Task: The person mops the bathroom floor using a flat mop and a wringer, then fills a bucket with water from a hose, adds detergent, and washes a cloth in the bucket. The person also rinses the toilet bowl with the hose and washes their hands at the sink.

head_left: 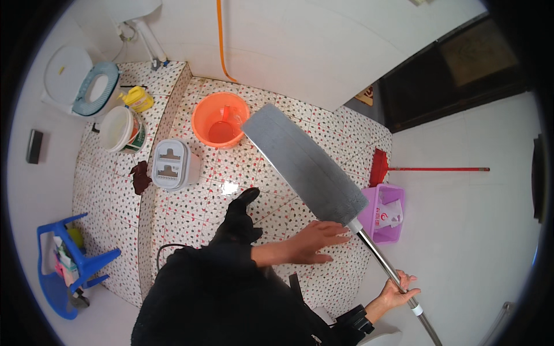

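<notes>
A flat mop point(306, 167) with a wide grey pad is raised in front of me, its pad end pointing to the far left. My right hand point(398, 291) is closed round its metal pole, well below the pad. My left hand point(317, 242) is open, fingers stretched out, at the near end of the pad. Its fingertips lie close to where pad and pole join; I cannot tell whether they touch. Beyond the pad's far end stands an orange bucket point(199, 124). Left of that bucket is a mop bucket with a white slotted lid point(170, 164).
A step edge runs along the left. On it are a toilet point(95, 86), a yellow jug point(137, 100), a white pail point(115, 130), a dark cloth point(140, 177) and a blue chair point(92, 265). At right stand a purple bin point(392, 233) and a red broom point(378, 167), near a dark door point(450, 69).
</notes>
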### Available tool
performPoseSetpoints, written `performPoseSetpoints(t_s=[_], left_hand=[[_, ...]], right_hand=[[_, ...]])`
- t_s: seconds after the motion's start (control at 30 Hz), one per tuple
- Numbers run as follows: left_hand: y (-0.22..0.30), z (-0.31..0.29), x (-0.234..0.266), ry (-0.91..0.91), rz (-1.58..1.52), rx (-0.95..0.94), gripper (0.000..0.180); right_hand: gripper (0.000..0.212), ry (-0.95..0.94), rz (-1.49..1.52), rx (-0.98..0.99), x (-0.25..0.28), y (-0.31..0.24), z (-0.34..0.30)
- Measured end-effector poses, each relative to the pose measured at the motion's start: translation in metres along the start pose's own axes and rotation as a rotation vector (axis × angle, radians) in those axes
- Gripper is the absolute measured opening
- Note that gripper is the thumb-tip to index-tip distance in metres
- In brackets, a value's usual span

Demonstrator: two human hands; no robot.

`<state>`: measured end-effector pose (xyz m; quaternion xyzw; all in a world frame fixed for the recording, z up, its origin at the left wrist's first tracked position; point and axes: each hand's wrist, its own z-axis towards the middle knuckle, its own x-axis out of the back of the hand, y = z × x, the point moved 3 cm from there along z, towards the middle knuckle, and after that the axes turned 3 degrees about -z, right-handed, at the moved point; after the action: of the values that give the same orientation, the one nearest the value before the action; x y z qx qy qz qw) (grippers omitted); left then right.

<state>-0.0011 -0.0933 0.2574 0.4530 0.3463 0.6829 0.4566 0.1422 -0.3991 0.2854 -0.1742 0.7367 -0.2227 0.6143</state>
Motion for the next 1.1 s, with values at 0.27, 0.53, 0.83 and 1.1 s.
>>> performPoseSetpoints(t_s=[0.27, 0.53, 0.83, 1.1], left_hand=[[-0.017, 0.001, -0.025, 0.02, -0.131, -0.045, 0.047], [-0.017, -0.009, -0.031, -0.068, -0.113, 0.026, 0.046], [-0.019, -0.023, -0.04, -0.065, -0.167, 0.075, 0.043], [-0.027, -0.055, -0.032, -0.01, -0.167, 0.202, 0.047]], right_hand=[[0.039, -0.012, 0.023, 0.053, 0.008, -0.014, -0.012], [0.038, 0.024, 0.006, 0.076, 0.028, -0.016, -0.024], [0.035, 0.097, -0.018, 0.016, 0.036, -0.015, -0.037], [0.034, 0.153, -0.048, -0.028, 0.042, 0.007, -0.046]])
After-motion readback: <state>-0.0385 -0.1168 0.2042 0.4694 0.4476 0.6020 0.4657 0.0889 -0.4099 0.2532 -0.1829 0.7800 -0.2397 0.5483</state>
